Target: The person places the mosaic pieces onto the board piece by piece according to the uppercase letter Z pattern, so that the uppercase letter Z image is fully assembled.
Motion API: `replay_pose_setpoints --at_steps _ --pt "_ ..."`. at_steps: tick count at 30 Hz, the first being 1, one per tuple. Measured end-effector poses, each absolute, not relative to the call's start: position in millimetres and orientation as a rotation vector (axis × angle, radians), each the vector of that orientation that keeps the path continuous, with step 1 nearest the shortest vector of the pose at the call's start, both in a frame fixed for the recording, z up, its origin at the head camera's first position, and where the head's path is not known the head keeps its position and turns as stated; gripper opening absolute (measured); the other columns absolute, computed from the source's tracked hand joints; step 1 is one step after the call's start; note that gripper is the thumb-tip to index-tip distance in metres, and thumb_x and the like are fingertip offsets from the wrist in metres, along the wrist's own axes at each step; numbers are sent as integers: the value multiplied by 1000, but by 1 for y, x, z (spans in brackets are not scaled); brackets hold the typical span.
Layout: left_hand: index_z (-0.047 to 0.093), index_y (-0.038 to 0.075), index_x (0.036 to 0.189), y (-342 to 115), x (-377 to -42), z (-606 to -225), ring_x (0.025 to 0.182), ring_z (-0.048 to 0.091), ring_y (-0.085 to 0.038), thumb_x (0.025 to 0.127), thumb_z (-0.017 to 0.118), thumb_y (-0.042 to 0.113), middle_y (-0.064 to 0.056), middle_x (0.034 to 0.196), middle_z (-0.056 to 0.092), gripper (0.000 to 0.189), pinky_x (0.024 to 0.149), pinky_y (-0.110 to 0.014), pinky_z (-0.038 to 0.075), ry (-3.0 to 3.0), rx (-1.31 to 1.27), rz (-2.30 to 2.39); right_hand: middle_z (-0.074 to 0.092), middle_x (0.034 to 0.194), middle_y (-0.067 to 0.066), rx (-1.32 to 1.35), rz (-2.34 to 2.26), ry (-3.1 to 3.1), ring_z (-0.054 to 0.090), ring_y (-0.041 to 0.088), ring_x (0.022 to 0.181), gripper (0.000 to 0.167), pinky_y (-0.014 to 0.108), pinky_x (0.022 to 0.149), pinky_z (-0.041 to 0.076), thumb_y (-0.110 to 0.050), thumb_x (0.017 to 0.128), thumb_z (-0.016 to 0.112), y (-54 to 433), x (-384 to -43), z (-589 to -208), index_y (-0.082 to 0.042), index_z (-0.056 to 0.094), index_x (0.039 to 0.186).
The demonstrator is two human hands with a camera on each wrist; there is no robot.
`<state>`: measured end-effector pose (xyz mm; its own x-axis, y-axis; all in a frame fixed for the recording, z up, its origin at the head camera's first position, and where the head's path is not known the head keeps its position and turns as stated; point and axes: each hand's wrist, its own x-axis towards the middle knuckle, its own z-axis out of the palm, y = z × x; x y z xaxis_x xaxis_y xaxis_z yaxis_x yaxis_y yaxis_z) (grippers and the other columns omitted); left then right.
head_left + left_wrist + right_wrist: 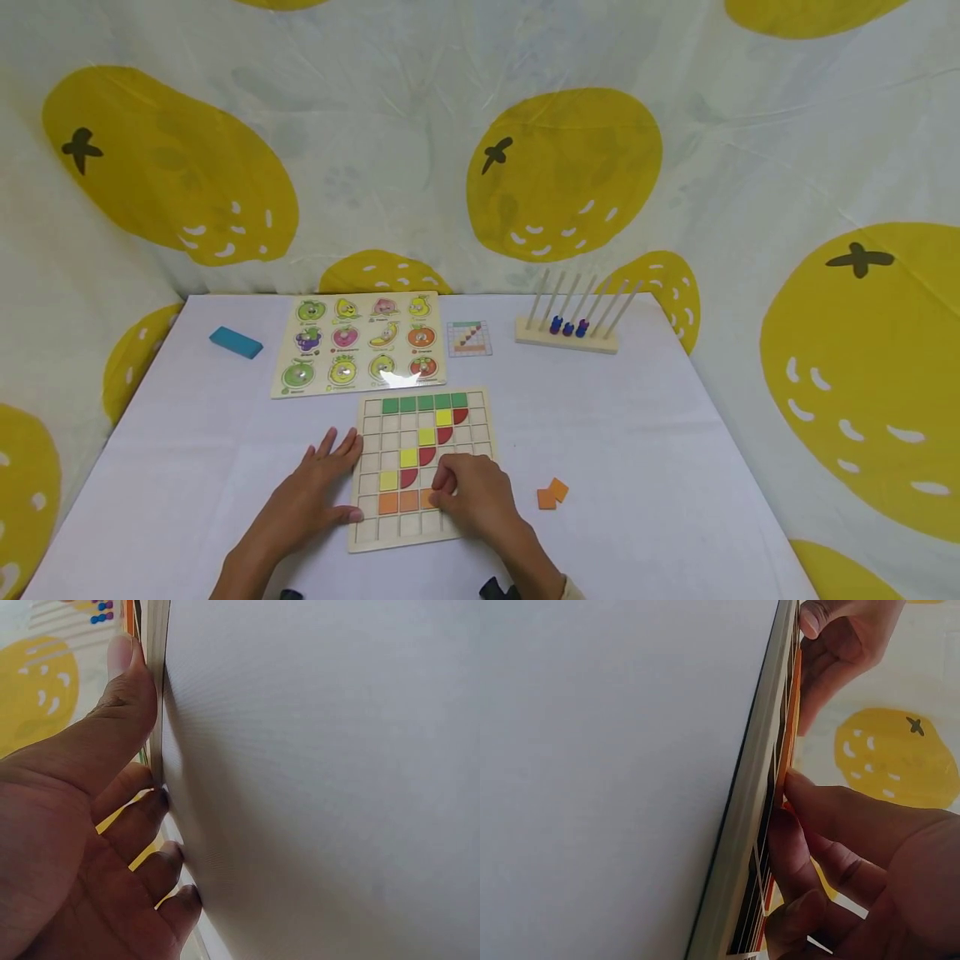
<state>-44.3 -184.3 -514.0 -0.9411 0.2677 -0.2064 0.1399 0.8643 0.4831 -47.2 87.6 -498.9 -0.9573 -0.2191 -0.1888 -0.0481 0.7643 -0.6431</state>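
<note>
A wooden grid board (369, 533) lies on the table with coloured tiles in its cells. Green squares run along its upper row, yellow squares and red quarter-circles step diagonally below, and orange squares sit in a lower row. My left hand (311, 493) rests spread at the board's left edge, thumb and fingertips touching it; the left wrist view shows the thumb (131, 682) on the rim. Over the lower right of the grid, my right hand (478, 496) pinches an orange square tile (428, 498) at the third orange cell. Its fingers partly hide that tile.
Two loose orange tiles (547, 499) lie right of the board. Behind it are a fruit picture puzzle (360, 354), a small pattern card (470, 339) and a peg stand with beads (566, 337). A blue block (236, 342) lies at the far left.
</note>
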Motion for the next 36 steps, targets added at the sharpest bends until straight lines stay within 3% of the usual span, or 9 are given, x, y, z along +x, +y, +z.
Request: replay_pose_setpoints --at_steps 9,18,26,36 --pt "43 10 162 -183 -46 -516 165 16 -44 68 98 42 -10 171 36 114 130 -67 20 2765 321 680 59 67 -17 -244 -1004 2688 54 5 69 17 24 61 42 -23 83 91 98 -46 -499 -26 74 84" --pt "44 8 161 -183 -46 -515 164 16 -45 68 98 43 -12 170 36 113 130 -67 21 2759 324 692 68 82 -16 -181 -1083 2717 54 8 70 25 21 63 43 -16 80 91 155 -41 -493 -25 76 98" --pt "44 8 161 -184 -47 -515 164 18 -45 68 97 43 -12 170 36 113 129 -68 23 2776 337 654 71 93 -13 -25 -971 2827 52 6 72 38 21 65 43 -8 71 95 214 -34 -489 -29 76 96" --pt "44 7 161 -183 -46 -512 164 18 -45 68 98 42 -12 170 36 113 129 -67 22 2768 328 663 63 83 -11 -40 -917 2834 51 7 73 33 21 65 44 -5 71 96 232 -32 -494 -26 76 87"
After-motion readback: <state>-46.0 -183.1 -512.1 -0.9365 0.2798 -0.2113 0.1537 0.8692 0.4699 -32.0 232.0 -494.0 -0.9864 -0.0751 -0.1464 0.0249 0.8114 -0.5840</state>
